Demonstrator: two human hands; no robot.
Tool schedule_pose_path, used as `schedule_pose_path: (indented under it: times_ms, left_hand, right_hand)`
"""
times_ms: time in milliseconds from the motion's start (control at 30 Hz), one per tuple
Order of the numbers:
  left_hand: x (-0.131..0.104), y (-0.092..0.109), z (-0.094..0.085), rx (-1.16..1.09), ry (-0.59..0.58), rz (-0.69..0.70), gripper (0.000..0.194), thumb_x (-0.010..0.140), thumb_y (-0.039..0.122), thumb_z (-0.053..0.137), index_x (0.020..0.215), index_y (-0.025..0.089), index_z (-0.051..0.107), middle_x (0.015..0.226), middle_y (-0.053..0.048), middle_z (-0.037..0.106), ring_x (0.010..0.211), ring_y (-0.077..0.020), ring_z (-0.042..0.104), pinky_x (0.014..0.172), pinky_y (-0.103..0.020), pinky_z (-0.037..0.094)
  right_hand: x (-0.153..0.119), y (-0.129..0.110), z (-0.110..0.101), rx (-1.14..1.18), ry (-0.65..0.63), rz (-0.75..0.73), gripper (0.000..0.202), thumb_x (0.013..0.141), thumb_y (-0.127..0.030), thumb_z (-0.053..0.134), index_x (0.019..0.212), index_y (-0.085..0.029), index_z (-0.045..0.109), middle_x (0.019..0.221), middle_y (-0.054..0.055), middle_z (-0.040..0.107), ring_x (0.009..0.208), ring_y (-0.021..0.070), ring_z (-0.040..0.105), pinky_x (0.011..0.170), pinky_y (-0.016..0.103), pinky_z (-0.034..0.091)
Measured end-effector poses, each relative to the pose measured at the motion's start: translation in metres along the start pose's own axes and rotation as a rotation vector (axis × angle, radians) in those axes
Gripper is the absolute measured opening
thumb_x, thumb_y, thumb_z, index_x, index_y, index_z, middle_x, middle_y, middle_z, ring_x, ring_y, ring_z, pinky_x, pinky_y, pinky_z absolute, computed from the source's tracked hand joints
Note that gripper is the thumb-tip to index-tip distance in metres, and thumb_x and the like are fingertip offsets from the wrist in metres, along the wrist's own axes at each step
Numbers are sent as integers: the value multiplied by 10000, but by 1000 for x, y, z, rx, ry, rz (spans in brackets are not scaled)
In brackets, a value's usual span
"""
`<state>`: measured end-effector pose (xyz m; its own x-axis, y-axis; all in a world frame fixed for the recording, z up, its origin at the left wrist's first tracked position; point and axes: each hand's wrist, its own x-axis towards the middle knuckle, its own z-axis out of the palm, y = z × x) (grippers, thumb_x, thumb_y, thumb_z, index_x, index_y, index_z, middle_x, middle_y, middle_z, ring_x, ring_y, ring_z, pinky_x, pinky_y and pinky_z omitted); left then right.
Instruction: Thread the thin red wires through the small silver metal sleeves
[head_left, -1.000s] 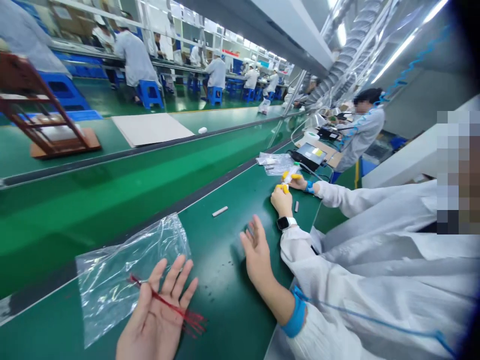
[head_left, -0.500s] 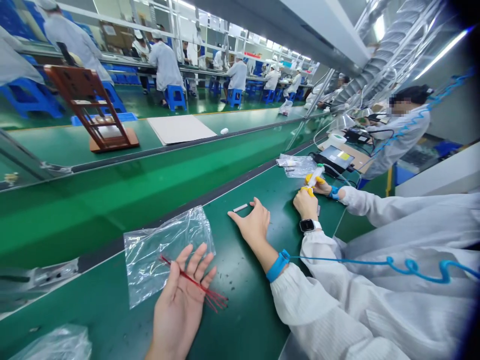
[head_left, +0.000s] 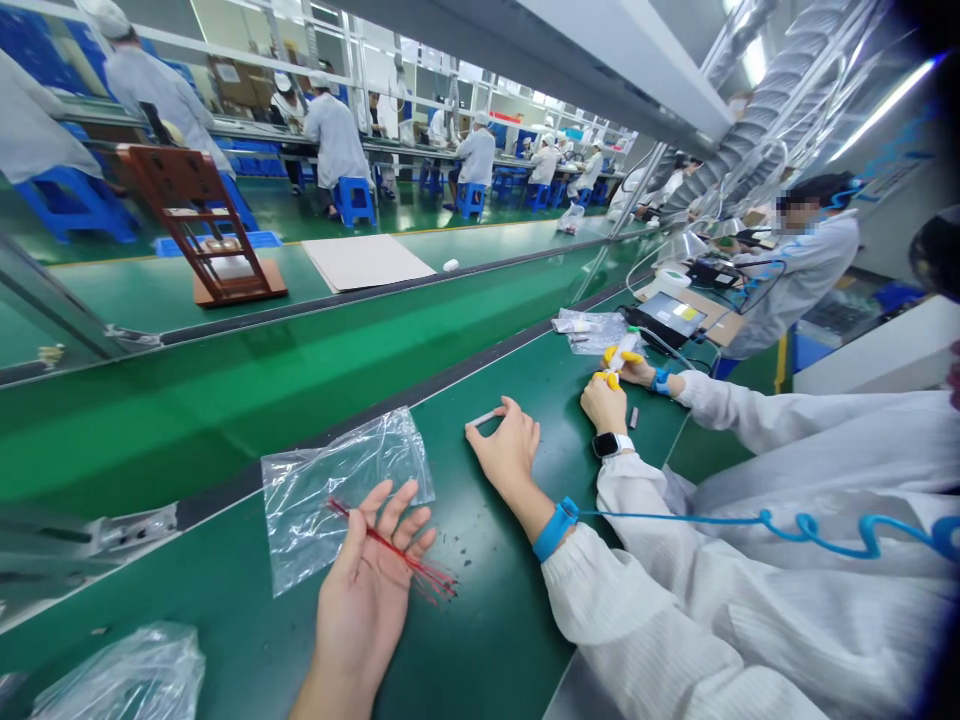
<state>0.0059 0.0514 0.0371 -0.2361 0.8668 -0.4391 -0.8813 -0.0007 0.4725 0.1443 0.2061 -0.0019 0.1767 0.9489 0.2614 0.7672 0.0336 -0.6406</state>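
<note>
My left hand [head_left: 367, 590] is palm up at the lower middle, its fingers loosely curled. A bunch of thin red wires [head_left: 431, 572] lies across it, passing by the thumb, with dark-tipped ends fanning out to the right. Above the bench, my right hand [head_left: 510, 440], with a blue wrist strap [head_left: 555, 530], is palm down. Its thumb and forefinger close on the two ends of a small light-grey bar [head_left: 482, 419]. Beside my left hand, a clear plastic bag [head_left: 330, 490] lies flat on the green bench [head_left: 495, 620].
Close on the right, a co-worker's hands [head_left: 609, 400], with yellow finger covers, hold a white tool. Another small bar [head_left: 634, 418] lies by them. A crumpled clear bag [head_left: 127, 675] is at the lower left. A brown wooden stand [head_left: 199, 225] and a pale board [head_left: 367, 262] stand across the belt.
My right thumb and forefinger have drawn together onto the ends of the small bar. My left hand still holds the wires, nearly unmoved. The view has shifted slightly.
</note>
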Motion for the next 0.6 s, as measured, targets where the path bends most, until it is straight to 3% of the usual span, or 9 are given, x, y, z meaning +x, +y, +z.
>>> schedule_pose_path:
  times_ms: [367,600]
  left_hand:
    - [-3,-10,2,64,4,-19,200,906,305,614,1007,182,736,961,-94,758,667,-201,710,576,-316,619]
    - [-6,-15,-3,88,-65,-23,199,928,296,591,1018,180,725,961,-86,760,671,-199,715,590,-315,615]
  right_hand:
    - [-101,13,-49,27,-144,-182,633,719,-290,685,1311,-192,482,1093,102,659,1138,357,590,1147,662,225]
    - [-126,11,-61,32,-193,-209,626,711,-274,711,1294,-197,496,1072,98,660,1092,348,616,1139,673,238]
